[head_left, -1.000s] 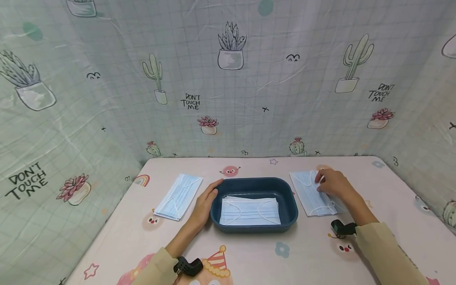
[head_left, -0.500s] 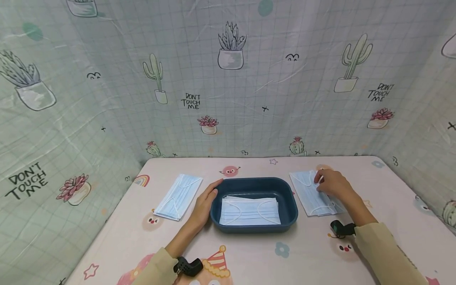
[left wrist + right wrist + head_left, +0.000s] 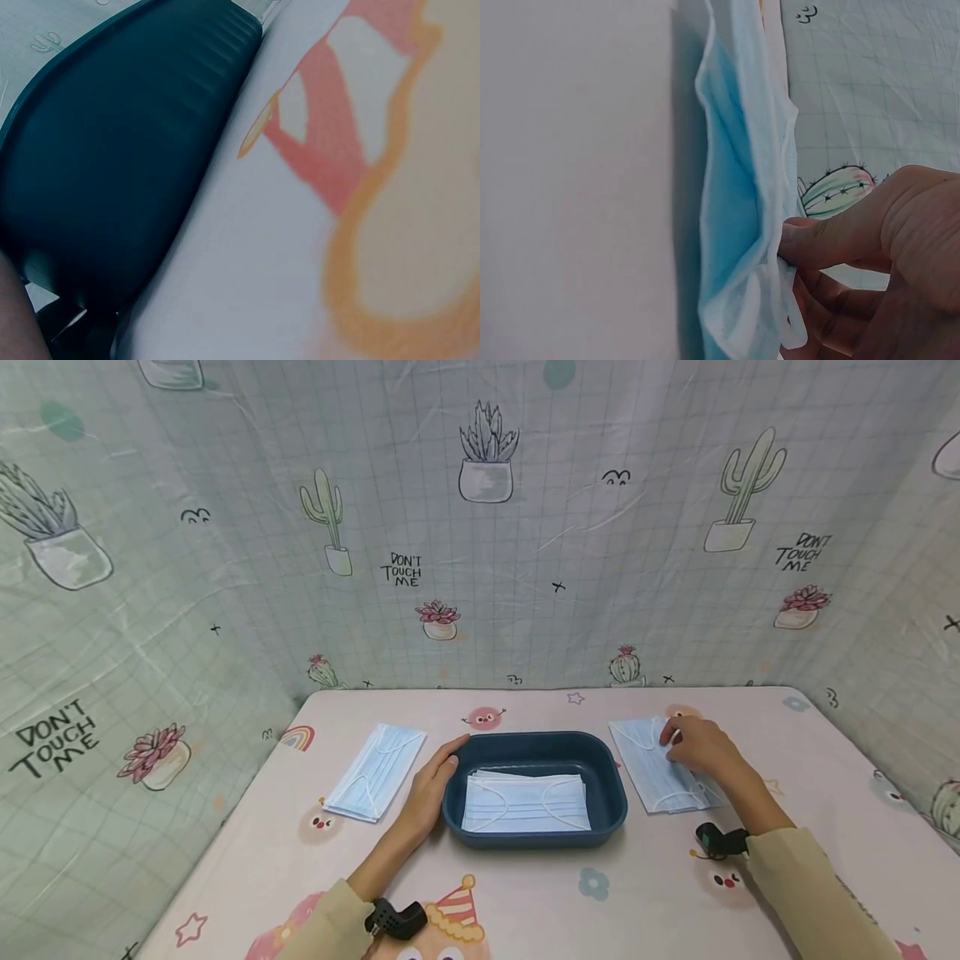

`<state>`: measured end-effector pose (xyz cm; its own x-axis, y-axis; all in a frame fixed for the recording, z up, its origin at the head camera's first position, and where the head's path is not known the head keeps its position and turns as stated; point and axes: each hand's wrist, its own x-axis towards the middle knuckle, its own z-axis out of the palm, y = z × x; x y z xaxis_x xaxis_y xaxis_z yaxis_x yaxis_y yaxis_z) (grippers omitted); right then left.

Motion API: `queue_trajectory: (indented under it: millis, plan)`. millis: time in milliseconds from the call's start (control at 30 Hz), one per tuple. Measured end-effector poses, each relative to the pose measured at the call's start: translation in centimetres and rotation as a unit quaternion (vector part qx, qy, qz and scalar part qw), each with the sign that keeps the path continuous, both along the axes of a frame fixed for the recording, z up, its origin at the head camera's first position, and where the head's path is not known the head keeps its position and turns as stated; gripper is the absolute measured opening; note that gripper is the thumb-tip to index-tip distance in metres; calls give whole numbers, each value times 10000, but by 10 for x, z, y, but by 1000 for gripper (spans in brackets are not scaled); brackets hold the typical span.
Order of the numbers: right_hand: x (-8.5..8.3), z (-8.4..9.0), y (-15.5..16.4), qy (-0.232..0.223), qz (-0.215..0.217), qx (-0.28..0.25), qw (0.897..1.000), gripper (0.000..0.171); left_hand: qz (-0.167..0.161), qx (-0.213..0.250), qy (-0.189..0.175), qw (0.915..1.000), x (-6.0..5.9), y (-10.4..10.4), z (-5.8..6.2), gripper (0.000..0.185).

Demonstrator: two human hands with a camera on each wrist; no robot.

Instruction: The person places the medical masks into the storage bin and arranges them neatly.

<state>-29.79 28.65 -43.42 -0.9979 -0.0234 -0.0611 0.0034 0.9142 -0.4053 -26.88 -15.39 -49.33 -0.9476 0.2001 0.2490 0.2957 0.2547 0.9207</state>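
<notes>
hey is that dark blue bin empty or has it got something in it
Not empty: pale blue masks lie in the dark blue bin, stacked, with layered edges showing at the back.

The left sleeve (image 3: pixel 330 922) is beige; the right sleeve (image 3: pixel 817 889) too, with a thin dark marking I can't read from here. Also worn: a stubby black left camera (image 3: pixel 399 921) and a black right camera (image 3: pixel 722 841). The hands (image 3: pixel 427 791) are bare.
</notes>
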Motion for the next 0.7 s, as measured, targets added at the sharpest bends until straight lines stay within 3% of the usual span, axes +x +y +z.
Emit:
queue_trajectory:
  millis: [700]
  plan:
    - [-1, -4, 1, 111, 63, 52, 9999, 14, -40, -31, 10, 10000, -1, -1, 0, 41]
